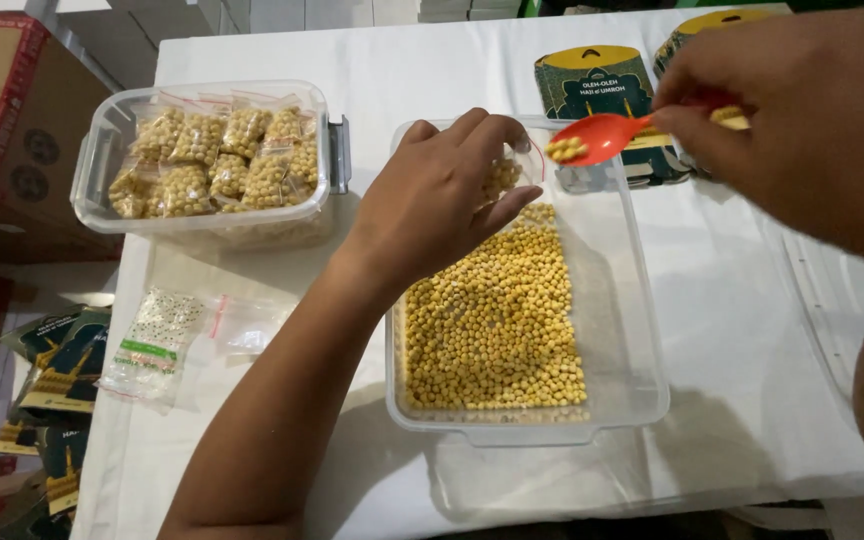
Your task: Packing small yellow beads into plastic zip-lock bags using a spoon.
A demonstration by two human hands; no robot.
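— So what are the hands holding?
— The right hand [802,110] is gripping a red spoon [597,137] carrying yellow chickpeas; the left hand [442,195] is pinching a small clear bag [505,175] over the clear tub [632,330].

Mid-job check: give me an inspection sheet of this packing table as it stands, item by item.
Surface: table under a white cloth.
Job's things: clear tub about half covered with yellow chickpeas; small clear bag partly filled; red spoon loaded with chickpeas, at the bag's mouth.
Clutter: lidless clear container of filled bags; stack of empty bags; dark green and yellow printed cards beyond the tub.
Grippers: left hand holds the bag over the tub; right hand holds the spoon's handle.
Cables: nothing seen.
Surroundings: cardboard box at left; more printed cards below the table edge.
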